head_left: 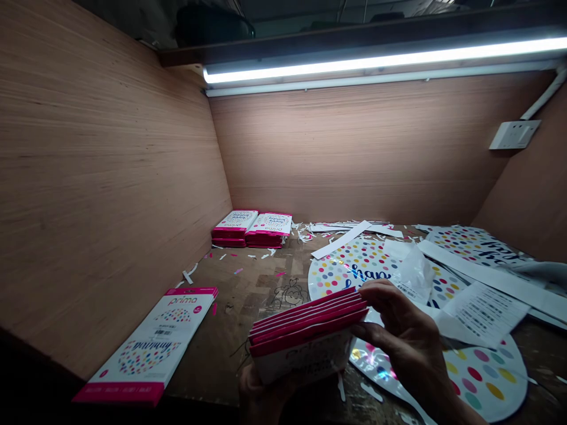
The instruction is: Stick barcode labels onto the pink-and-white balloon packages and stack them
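Observation:
A stack of pink-and-white balloon packets [305, 345] stands tilted between my two hands, its pink edges facing up. My left hand [263, 395] is wrapped round the lower left of the stack; it is dark and partly cut off by the frame. At the upper right corner, my right hand [405, 336] pinches the packets between thumb and fingers. Flat on the table to the left lies a packet pile [148, 345] marked "prima". Under and beside my right arm are flat polka-dot foil balloons [487, 378] with blue lettering.
Two packet piles [252, 227] sit at the back left. Paper strips [341, 239], a crumpled clear bag [414, 274] and a barcode label sheet [485, 313] lie over the balloons. Scraps litter the brown table [248, 283]. Wooden walls enclose it, with a light tube [381, 62] above.

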Motion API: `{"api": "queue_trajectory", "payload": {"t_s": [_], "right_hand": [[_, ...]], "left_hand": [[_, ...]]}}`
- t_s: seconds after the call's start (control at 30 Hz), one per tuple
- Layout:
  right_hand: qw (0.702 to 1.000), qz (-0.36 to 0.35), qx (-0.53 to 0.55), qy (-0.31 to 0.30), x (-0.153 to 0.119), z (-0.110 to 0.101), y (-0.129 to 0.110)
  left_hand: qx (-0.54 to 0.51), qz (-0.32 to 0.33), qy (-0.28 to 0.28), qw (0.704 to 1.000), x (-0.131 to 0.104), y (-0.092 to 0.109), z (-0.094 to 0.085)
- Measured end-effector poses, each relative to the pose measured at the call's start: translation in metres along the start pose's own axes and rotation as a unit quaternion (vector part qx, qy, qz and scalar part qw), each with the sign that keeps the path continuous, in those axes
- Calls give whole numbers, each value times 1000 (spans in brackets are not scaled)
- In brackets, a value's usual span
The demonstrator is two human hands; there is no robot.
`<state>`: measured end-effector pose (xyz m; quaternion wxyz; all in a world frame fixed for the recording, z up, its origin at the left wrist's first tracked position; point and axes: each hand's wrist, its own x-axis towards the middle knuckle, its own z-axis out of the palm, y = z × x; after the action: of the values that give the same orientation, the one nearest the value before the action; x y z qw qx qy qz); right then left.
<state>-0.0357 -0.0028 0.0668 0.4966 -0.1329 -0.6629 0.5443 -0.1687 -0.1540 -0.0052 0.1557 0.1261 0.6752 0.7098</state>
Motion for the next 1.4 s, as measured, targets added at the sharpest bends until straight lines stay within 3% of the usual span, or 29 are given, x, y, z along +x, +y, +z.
{"api": "queue_trajectory", "payload": {"t_s": [0.47,1.07,1.4], "right_hand": [[998,59,25,-10,0,5,0],[999,17,19,21,-8,2,4],[998,35,54,-5,-4,1,3]], "left_hand": [[8,10,-6,1000,0,13,6],[0,31,-5,1000,0,10,8],[15,30,0,999,-3,13,4]]}}
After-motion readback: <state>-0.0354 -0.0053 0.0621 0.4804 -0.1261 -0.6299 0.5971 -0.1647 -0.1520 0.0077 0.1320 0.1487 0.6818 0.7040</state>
